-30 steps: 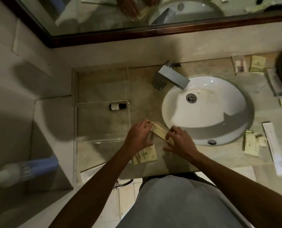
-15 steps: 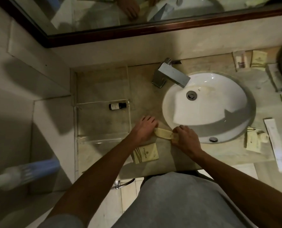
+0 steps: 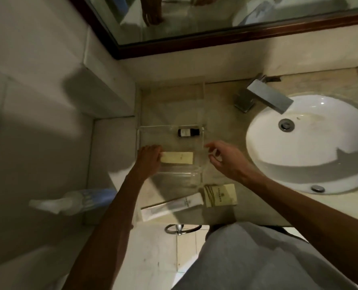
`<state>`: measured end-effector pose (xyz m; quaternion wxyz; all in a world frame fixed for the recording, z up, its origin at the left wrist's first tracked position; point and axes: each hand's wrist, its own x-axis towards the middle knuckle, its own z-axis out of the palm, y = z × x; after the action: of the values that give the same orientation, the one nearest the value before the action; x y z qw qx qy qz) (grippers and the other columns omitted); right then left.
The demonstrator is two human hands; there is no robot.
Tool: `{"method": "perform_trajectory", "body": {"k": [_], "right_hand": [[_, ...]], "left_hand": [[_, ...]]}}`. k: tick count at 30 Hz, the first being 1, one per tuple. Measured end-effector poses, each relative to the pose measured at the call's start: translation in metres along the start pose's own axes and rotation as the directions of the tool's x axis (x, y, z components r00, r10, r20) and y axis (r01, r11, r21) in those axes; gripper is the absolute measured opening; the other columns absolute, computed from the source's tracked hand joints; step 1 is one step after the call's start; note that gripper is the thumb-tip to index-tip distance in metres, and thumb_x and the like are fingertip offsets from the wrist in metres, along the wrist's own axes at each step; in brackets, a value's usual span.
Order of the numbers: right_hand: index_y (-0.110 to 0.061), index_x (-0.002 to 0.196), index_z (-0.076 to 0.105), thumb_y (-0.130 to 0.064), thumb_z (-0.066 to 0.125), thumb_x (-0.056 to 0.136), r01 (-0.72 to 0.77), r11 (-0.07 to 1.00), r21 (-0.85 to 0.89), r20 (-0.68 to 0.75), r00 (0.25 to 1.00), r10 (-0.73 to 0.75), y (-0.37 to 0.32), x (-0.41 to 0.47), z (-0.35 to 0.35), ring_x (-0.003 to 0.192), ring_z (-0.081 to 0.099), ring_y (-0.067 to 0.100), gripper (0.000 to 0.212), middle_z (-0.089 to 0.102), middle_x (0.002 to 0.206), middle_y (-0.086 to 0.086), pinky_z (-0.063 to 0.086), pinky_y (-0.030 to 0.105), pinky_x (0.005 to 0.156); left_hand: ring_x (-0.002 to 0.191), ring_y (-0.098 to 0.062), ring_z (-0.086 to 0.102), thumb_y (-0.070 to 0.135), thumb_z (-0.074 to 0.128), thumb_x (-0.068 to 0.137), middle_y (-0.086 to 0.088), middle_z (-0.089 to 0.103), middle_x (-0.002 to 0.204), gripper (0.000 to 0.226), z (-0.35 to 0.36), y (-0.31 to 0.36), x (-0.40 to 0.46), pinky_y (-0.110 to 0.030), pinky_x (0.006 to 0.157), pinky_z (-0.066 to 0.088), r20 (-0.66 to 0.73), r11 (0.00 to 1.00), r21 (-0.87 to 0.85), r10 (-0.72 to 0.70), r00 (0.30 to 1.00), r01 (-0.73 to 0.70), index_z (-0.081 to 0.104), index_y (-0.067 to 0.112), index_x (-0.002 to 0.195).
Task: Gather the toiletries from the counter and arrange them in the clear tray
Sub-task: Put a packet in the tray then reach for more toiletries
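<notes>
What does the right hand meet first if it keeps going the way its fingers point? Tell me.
Probably the right wall of the clear plastic tray: the right hand points left at it, though its height above the wall is unclear.

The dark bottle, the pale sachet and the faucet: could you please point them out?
Dark bottle (image 3: 188,132), head view, on its label.
Pale sachet (image 3: 179,157), head view, its middle.
Faucet (image 3: 268,95), head view, on its spout.

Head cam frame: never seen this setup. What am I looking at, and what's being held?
No robot here: a person wears one camera on the head, looking down at a bathroom counter. The left hand touches the end of a pale yellow packet lying inside the clear tray, which also holds a small dark bottle. The right hand hovers beside the tray, relaxed, with no grip on anything. A long white packet and a square yellow sachet wait near the counter's front edge, left of the sink.
</notes>
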<state>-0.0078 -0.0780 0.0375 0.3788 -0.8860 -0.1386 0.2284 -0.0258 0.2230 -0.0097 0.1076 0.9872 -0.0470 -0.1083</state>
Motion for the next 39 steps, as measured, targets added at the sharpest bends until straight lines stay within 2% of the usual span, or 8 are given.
{"method": "perform_trajectory", "body": {"k": [3, 6, 10, 16, 21, 25, 33, 39], "right_hand": [[-0.027, 0.128, 0.054, -0.022, 0.059, 0.094, 0.041, 0.994, -0.103, 0.046, 0.998, -0.037, -0.002, 0.001, 0.007, 0.103, 0.057, 0.009, 0.035, 0.058, 0.122, -0.004, 0.051, 0.028, 0.086], [-0.025, 0.135, 0.051, -0.021, 0.059, 0.094, 0.092, 0.947, -0.307, 0.043, 0.996, -0.083, -0.004, 0.003, 0.016, 0.119, 0.052, 0.016, 0.042, 0.054, 0.134, 0.0, 0.045, 0.032, 0.096], [-0.018, 0.146, 0.039, -0.027, 0.058, 0.094, 0.14, 0.825, -0.547, 0.041, 0.989, -0.141, -0.017, 0.009, 0.032, 0.133, 0.041, 0.024, 0.056, 0.044, 0.147, 0.008, 0.034, 0.04, 0.11], [-0.014, 0.149, 0.031, -0.037, 0.06, 0.092, 0.084, 0.782, -0.617, 0.013, 0.995, -0.097, -0.016, 0.01, 0.033, 0.141, 0.032, 0.03, 0.068, 0.035, 0.154, 0.013, 0.026, 0.048, 0.118], [-0.014, 0.141, 0.046, -0.043, 0.062, 0.087, -0.07, 0.815, -0.575, -0.153, 0.988, -0.023, 0.02, -0.022, -0.01, 0.133, 0.042, 0.03, 0.063, 0.045, 0.147, 0.012, 0.036, 0.045, 0.111], [-0.013, 0.133, 0.053, -0.037, 0.062, 0.083, -0.264, 0.851, -0.454, -0.323, 0.939, 0.119, 0.086, -0.074, -0.06, 0.126, 0.047, 0.031, 0.056, 0.051, 0.14, 0.012, 0.04, 0.044, 0.104], [-0.011, 0.125, 0.062, -0.025, 0.072, 0.079, -0.581, 0.786, -0.211, -0.586, 0.719, 0.374, 0.24, -0.229, -0.162, 0.111, 0.058, 0.031, 0.049, 0.062, 0.126, 0.012, 0.049, 0.043, 0.092], [-0.009, 0.125, 0.06, -0.023, 0.072, 0.078, -0.697, 0.704, -0.137, -0.588, 0.629, 0.508, 0.35, -0.329, -0.209, 0.105, 0.057, 0.035, 0.05, 0.059, 0.124, 0.014, 0.049, 0.044, 0.08]], "left_hand": [[0.11, -0.035, 0.055, 0.029, 0.042, 0.082, -0.014, 0.06, 0.113, 0.04, 0.005, -0.016, -0.002, -0.051, 0.106, 0.027, 0.224, 0.984, 0.157, -0.118, 0.967, 0.084, 0.06, 0.011, 0.114], [0.105, -0.035, 0.054, 0.028, 0.05, 0.083, -0.014, 0.056, 0.114, 0.036, 0.011, -0.018, -0.003, -0.048, 0.1, 0.034, 0.182, 0.992, 0.121, -0.059, 0.981, 0.037, 0.059, 0.015, 0.115], [0.098, -0.035, 0.056, 0.009, 0.064, 0.074, -0.013, 0.057, 0.11, 0.037, 0.01, -0.02, -0.007, -0.044, 0.087, 0.043, 0.151, 0.996, 0.076, -0.06, 0.987, 0.049, 0.06, 0.014, 0.11], [0.108, -0.033, 0.053, 0.004, 0.071, 0.066, -0.014, 0.054, 0.121, 0.055, 0.001, 0.007, -0.01, -0.043, 0.093, 0.043, 0.071, 0.995, 0.071, -0.079, 0.994, 0.074, 0.058, 0.012, 0.119], [0.116, -0.033, 0.052, 0.019, 0.069, 0.07, -0.017, 0.056, 0.127, 0.064, 0.014, 0.121, 0.007, -0.045, 0.101, 0.041, -0.086, 0.991, -0.031, 0.124, 0.989, -0.127, 0.052, 0.005, 0.13], [0.118, -0.025, 0.05, 0.03, 0.067, 0.074, -0.009, 0.054, 0.13, 0.066, 0.031, 0.239, 0.026, -0.037, 0.103, 0.038, -0.102, 0.93, -0.15, 0.323, 0.941, -0.335, 0.047, 0.013, 0.134], [0.114, -0.025, 0.05, 0.031, 0.066, 0.073, -0.008, 0.051, 0.13, 0.069, 0.094, 0.465, 0.035, -0.037, 0.094, 0.042, 0.001, 0.823, -0.25, 0.527, 0.85, -0.51, 0.043, 0.015, 0.136], [0.108, -0.027, 0.051, 0.031, 0.066, 0.078, -0.008, 0.053, 0.123, 0.06, 0.141, 0.595, 0.035, -0.039, 0.086, 0.043, 0.113, 0.775, -0.188, 0.627, 0.771, -0.603, 0.046, 0.013, 0.131]]}}
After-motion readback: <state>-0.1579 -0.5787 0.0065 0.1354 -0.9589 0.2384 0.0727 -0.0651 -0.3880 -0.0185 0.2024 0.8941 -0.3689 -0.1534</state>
